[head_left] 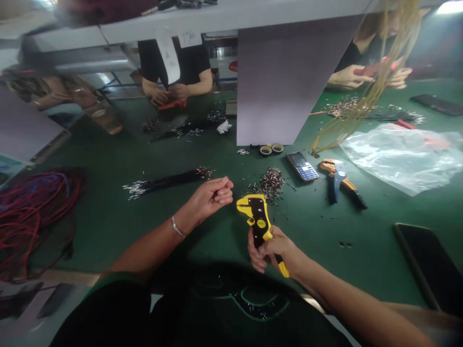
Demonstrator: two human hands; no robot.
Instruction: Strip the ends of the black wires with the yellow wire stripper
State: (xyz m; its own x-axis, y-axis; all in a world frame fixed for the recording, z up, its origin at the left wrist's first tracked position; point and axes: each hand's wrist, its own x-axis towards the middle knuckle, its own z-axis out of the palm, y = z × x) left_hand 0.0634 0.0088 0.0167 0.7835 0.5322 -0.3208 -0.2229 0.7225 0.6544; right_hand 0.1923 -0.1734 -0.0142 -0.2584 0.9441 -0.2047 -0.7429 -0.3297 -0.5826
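My right hand [273, 248] is wrapped round the handles of a yellow and black wire stripper [259, 219], its jaws pointing up and to the left. Just left of the jaws, my left hand [213, 196] is closed in a pinch; whatever lies in its fingers is too small to make out. Behind the left hand lies a bundle of black wires [168, 180] with bare, shiny ends. A pile of small cut-off bits [271, 182] sits on the green table [217, 250] just beyond the stripper.
Right of the pile are a keypad phone [303, 166], an orange and blue stripping tool [340, 180], a clear plastic bag [405, 154] and a dark smartphone [430, 265]. Tape rolls [265, 150] lie by a grey panel [278, 82]. Red cables [36, 217] are heaped left. Co-workers' hands [170, 94] show opposite.
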